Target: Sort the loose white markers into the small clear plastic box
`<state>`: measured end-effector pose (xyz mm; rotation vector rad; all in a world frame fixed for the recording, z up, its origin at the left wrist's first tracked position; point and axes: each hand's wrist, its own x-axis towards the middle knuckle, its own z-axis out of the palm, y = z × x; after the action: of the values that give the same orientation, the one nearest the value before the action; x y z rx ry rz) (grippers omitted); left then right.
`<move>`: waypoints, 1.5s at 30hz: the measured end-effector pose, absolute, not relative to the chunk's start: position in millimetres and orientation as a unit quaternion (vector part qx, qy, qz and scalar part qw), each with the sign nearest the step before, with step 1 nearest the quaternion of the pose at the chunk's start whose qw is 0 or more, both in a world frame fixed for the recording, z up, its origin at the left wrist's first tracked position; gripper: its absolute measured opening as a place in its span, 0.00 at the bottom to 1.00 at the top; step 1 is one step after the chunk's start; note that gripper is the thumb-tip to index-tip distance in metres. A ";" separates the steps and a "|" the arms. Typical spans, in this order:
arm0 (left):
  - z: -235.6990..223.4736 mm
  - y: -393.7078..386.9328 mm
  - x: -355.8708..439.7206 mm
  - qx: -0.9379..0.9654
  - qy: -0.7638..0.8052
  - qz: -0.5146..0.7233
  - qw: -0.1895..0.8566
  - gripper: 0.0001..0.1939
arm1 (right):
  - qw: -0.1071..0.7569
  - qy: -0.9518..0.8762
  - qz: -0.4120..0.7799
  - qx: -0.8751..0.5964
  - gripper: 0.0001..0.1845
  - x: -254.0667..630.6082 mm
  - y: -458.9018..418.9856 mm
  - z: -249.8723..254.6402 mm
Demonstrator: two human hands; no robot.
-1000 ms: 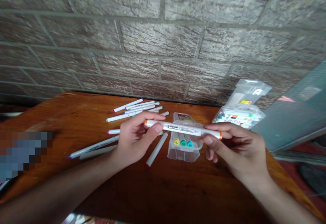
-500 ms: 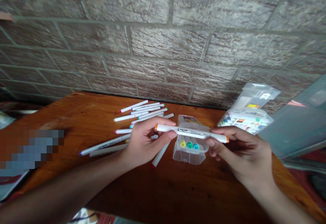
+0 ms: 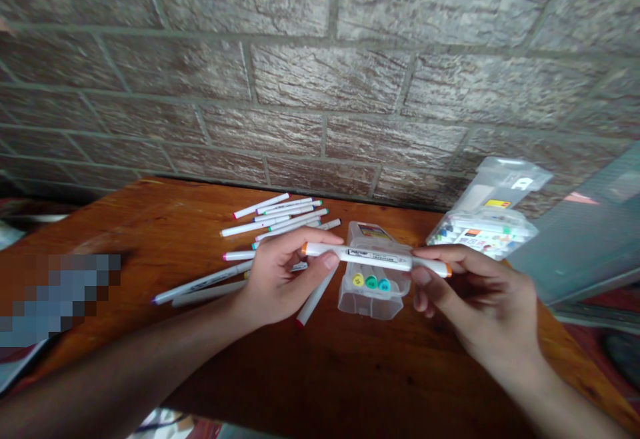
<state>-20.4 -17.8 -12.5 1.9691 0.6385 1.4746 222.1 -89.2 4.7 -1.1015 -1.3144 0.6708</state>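
Observation:
A white marker [image 3: 376,257] with orange ends is held level in front of me by both hands. My left hand [image 3: 285,272] pinches its left part between thumb and fingers. At the other end, the thumb and fingers of my right hand [image 3: 475,299] close around the orange-tipped cap [image 3: 435,266]; whether this cap is still fully seated, I cannot tell. Behind and below the marker stands a clear plastic case [image 3: 370,307], partly hidden, holding markers with yellow, green and blue round ends [image 3: 371,282]. Beside my left hand lies a red-ended marker [image 3: 315,300].
Several white markers [image 3: 280,220] with coloured ends lie on the wooden table [image 3: 320,372] at the left. A second clear case [image 3: 493,226], lid raised, stands back right. The brick wall [image 3: 320,79] rises behind the table; a blurred-out patch [image 3: 65,306] sits at the left.
The marker has turned slightly, so its printed label shows differently. My right hand has shifted a little to the right, and the view has moved slightly. Both hands keep their hold.

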 end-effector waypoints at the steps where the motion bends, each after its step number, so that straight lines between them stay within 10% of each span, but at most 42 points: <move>1: -12.9 -17.9 -20.3 0.738 0.241 0.554 0.300 0.06 | 0.606 -0.567 0.291 -0.475 0.09 222.1 -89.0 4.8; 11: -12.1 -15.1 -18.1 0.749 0.260 0.565 0.227 0.05 | 0.615 -0.561 0.291 -0.471 0.11 221.2 -86.0 3.8; 45: -22.6 -8.0 -22.2 0.611 0.195 0.571 0.512 0.13 | 0.627 -0.512 0.467 -0.355 0.09 231.0 -79.7 8.5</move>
<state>-22.2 -8.0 -22.6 1.4709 0.4698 1.3734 231.0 -79.7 8.5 -0.8144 -1.1740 1.0715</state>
